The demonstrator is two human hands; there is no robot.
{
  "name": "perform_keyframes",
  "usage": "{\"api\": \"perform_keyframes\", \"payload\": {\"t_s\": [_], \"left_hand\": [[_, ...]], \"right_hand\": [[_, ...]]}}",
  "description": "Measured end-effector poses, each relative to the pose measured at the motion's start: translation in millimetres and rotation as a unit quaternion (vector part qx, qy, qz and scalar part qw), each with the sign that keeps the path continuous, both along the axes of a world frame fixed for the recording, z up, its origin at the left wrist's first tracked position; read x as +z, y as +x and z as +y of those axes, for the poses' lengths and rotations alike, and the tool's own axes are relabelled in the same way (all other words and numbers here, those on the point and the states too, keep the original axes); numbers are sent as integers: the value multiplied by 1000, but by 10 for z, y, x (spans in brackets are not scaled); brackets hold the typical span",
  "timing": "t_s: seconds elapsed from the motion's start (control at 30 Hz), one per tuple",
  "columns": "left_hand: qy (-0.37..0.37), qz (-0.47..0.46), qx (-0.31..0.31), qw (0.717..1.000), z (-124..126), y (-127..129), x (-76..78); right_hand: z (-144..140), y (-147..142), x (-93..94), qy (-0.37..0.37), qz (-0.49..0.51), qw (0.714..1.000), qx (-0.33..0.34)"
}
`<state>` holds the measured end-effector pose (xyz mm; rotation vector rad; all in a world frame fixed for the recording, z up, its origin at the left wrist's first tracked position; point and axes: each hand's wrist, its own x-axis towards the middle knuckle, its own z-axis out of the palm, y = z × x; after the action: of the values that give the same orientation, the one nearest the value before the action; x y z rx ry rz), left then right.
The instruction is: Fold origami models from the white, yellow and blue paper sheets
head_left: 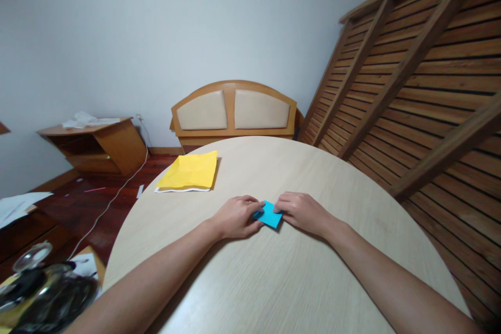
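A small folded piece of blue paper [271, 217] is at the middle of the round table [250, 282], between my two hands. My left hand [241, 216] grips its left edge, with the fingers curled over it and the thumb near the front. On the opposite side my right hand [298, 210] pinches the paper's right edge, fingers bent inward. Parts of both edges are hidden under the fingers. Whether the paper rests flat on the table or is lifted slightly, I cannot tell.
Yellow paper [191, 169] lies over white sheets at the table's left edge. Beyond the table stands a padded headboard [235, 107] by the wall. Wooden slats [391, 73] lean on the right. A low cabinet [97, 146] and a white cable [113, 201] are on the left.
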<state>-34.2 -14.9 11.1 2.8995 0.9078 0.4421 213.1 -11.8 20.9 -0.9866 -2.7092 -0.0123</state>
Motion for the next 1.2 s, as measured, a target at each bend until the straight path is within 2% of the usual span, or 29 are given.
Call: {"api": "perform_keyframes", "payload": {"t_s": [0.3, 0.43, 0.83, 1.0, 1.2], "left_hand": [[10, 12, -5, 1000, -6, 17, 34], [6, 3, -11, 1000, 6, 23, 26], [-80, -91, 77, 990, 60, 5, -96], [-69, -96, 47, 992, 65, 3, -107], [-28, -82, 8, 996, 85, 9, -123]], "right_hand": [[-33, 52, 10, -52, 46, 997, 22], [-33, 36, 8, -84, 86, 993, 3], [10, -27, -79, -149, 181, 969, -73], [34, -22, -149, -162, 214, 960, -79], [36, -43, -151, -164, 215, 961, -55]]}}
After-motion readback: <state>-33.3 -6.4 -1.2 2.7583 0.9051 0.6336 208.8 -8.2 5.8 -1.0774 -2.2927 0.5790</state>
